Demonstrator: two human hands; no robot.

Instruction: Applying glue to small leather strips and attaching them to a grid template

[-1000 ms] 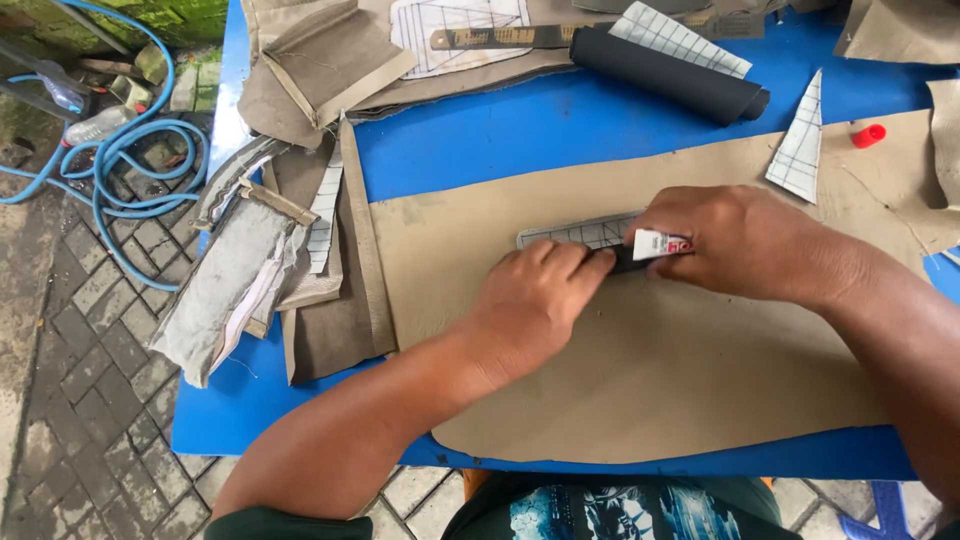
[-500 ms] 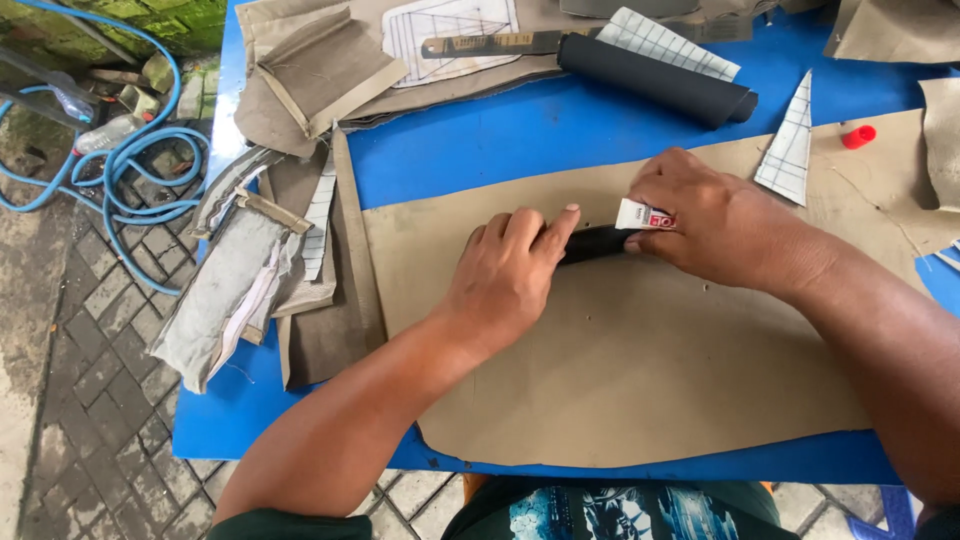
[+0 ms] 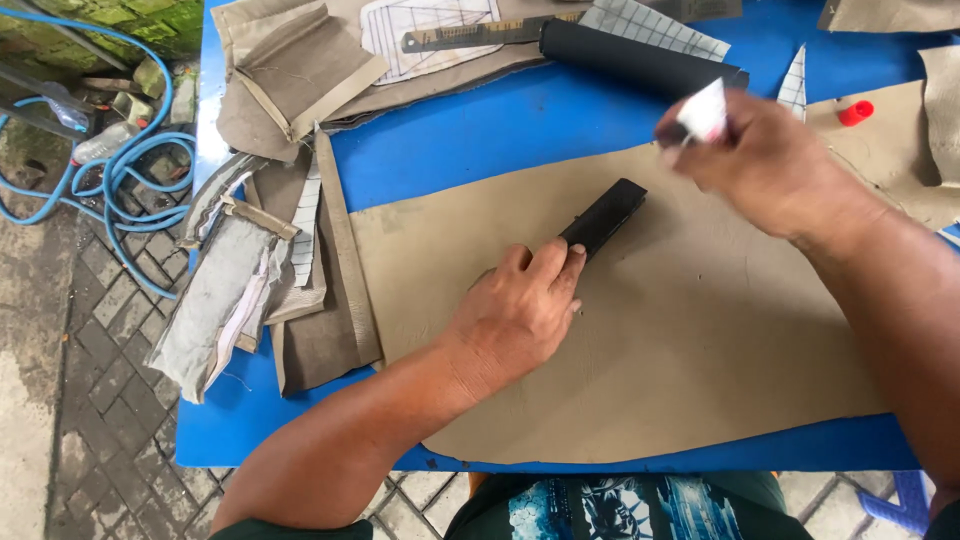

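currently: black strip (image 3: 603, 217), flat, matte, rectangular, lies on tan leather sheet (image 3: 640, 350) at centre of blue table (image 3: 470, 135). left hand (image 3: 515, 315) flat, fingertips pressing strip's seven o'clock end. right hand (image 3: 765, 160) at one o'clock, pinching small white tube (image 3: 703, 112), blurred. red cap (image 3: 855, 112) off, at two o'clock.
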